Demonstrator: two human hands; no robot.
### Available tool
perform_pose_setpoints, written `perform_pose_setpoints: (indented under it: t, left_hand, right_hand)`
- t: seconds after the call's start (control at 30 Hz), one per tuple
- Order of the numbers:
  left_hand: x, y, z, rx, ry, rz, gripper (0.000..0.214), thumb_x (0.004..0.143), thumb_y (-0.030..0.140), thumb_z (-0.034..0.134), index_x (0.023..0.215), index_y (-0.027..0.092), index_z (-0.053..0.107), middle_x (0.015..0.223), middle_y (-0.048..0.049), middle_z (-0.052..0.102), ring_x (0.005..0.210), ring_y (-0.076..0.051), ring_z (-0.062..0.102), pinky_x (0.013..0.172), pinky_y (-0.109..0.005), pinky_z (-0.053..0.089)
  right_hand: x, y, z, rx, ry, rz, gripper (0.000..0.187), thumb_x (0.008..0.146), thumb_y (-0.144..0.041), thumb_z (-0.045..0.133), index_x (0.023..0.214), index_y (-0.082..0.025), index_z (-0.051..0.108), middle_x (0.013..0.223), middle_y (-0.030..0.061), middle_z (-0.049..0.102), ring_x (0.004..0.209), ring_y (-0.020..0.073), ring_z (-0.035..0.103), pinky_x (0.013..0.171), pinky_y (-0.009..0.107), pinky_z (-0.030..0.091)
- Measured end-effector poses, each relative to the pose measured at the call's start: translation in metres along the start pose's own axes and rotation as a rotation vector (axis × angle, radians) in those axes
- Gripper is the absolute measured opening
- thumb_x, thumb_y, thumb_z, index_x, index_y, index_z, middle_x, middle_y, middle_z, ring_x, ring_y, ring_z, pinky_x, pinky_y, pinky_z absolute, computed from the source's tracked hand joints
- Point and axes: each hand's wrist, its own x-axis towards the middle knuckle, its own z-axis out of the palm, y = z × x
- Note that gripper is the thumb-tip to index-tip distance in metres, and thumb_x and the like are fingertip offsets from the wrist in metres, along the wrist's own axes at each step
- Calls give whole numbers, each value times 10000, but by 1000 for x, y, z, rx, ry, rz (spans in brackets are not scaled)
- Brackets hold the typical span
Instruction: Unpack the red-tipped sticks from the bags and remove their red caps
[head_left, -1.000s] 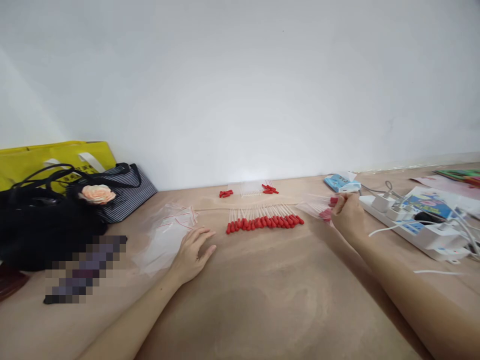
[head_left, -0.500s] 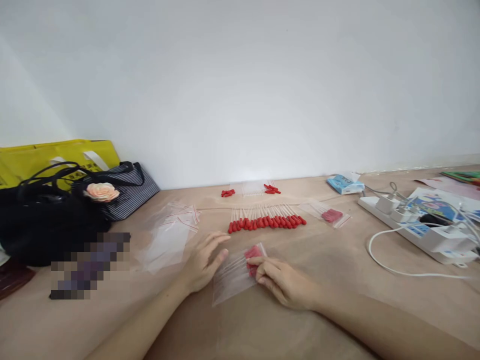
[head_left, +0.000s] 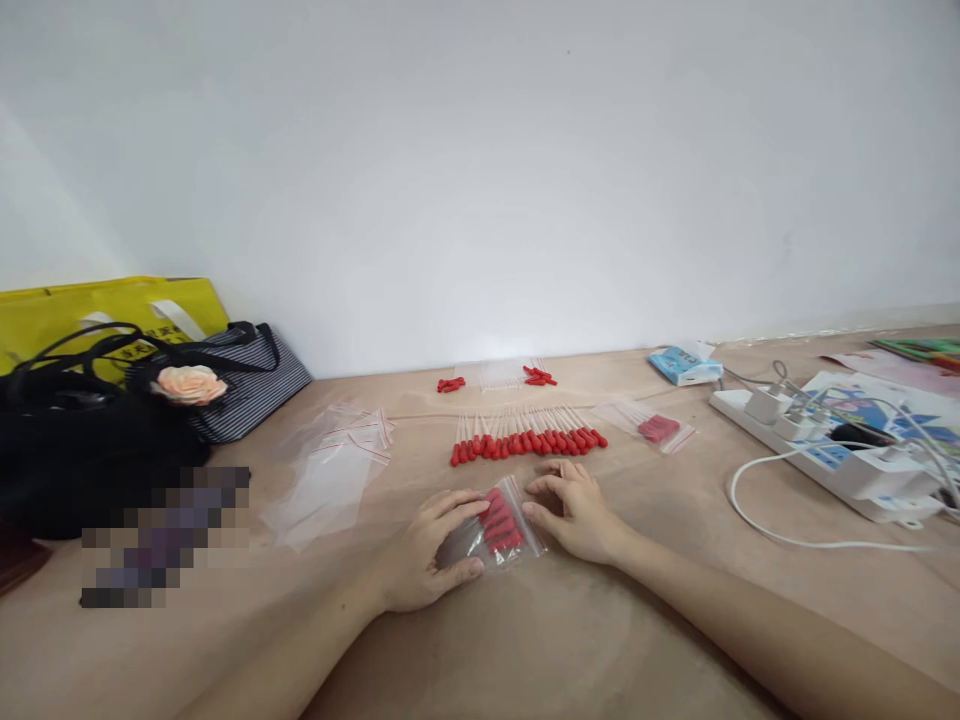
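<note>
A clear zip bag (head_left: 529, 517) lies on the table with several red-tipped white sticks (head_left: 501, 520) inside, their red ends toward its seal. My left hand (head_left: 431, 555) rests over the bag's left part, thumb and fingers spread, hiding the stick ends. At the sealed right edge is my right hand (head_left: 574, 515), fingers loosely curved and apart; nothing shows in its grasp. Just beyond, a row of loose red-tipped sticks (head_left: 529, 443) lies side by side. To the right, another filled zip bag (head_left: 660, 428) lies flat.
Flat zip bags (head_left: 330, 485) are spread at the left. Small red pieces (head_left: 451, 384) and a further bag (head_left: 502, 374) lie near the wall. Dark bags (head_left: 97, 440) stand at far left. A tissue pack (head_left: 686, 365) and a power strip (head_left: 825, 455) with cables occupy the right.
The filled bag has turned, its seal now facing right. My left hand has moved right onto it, and my right hand has gone from the red ends to the seal edge.
</note>
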Motion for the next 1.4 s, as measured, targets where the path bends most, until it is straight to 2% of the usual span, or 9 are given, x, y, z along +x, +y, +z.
perform_pose_setpoints:
  t: [0.13, 0.27, 0.43, 0.57, 0.7, 0.8, 0.97, 1.17, 1.4]
  left_hand:
    - [0, -1, 0, -39, 12, 92, 507, 772, 359, 533, 1251, 258, 399, 1283, -86, 440, 1161, -235, 424, 943, -415, 383]
    - [-1, -3, 1, -48, 12, 137, 488, 776, 338, 538, 1243, 277, 413, 1275, -68, 451, 1148, -217, 442, 938, -385, 395]
    - [-1, -4, -1, -60, -10, 117, 464, 774, 349, 543, 1219, 269, 440, 1275, -77, 445, 1140, -223, 445, 941, -400, 385]
    - [10, 1, -3, -124, 42, 127, 343, 810, 322, 500, 1139, 229, 506, 1168, -72, 524, 1070, -184, 494, 915, -348, 411]
    - [31, 9, 1, -98, 135, 192, 270, 845, 240, 430, 1091, 199, 532, 1096, -77, 550, 1006, -163, 518, 883, -326, 428]
    - [44, 11, 7, -19, 143, 257, 254, 836, 203, 427, 1054, 189, 557, 1081, -86, 551, 1002, -179, 511, 874, -342, 426]
    - [50, 9, 13, 7, 151, 330, 193, 832, 198, 433, 919, 180, 604, 1005, -79, 576, 927, -170, 531, 826, -324, 442]
    - [47, 4, 18, -71, 203, 319, 181, 821, 188, 454, 927, 172, 599, 984, -80, 591, 926, -161, 546, 816, -306, 459]
    - [47, 4, 19, -77, 194, 309, 193, 829, 198, 447, 942, 175, 601, 984, -79, 599, 927, -161, 550, 818, -309, 459]
  right_hand:
    - [10, -9, 9, -2, -50, 139, 350, 698, -533, 553, 844, -224, 627, 1181, 126, 437, 1136, 323, 351, 830, 546, 306]
    - [15, -19, 12, 14, -90, 156, 343, 659, -536, 595, 735, -204, 627, 1184, 120, 447, 1130, 324, 360, 832, 531, 308]
    - [3, -18, 6, 117, -23, 52, 257, 747, -443, 532, 659, -213, 605, 992, 80, 548, 1062, 262, 431, 834, 503, 328]
    - [-6, -7, -1, 165, -33, -9, 209, 796, -297, 474, 668, -225, 624, 997, 76, 550, 1072, 250, 428, 847, 498, 336]
    - [-8, -1, -2, 189, -19, -77, 145, 751, -192, 511, 762, -254, 642, 1042, 68, 534, 1076, 245, 427, 856, 498, 342]
    - [-8, -3, -3, 191, -31, -134, 144, 681, -150, 575, 767, -250, 634, 1041, 61, 526, 1072, 238, 428, 862, 472, 351]
    - [-10, -7, -5, 114, 34, -248, 169, 625, -148, 619, 769, -237, 611, 1021, 51, 529, 1020, 226, 453, 842, 435, 370]
    - [-10, -8, -6, -30, 121, -437, 177, 665, -169, 591, 824, -247, 607, 1037, 40, 542, 985, 207, 468, 848, 406, 363]
    - [-9, -4, -3, -53, 160, -496, 80, 693, -169, 569, 719, -232, 611, 955, 36, 564, 937, 197, 481, 803, 377, 387]
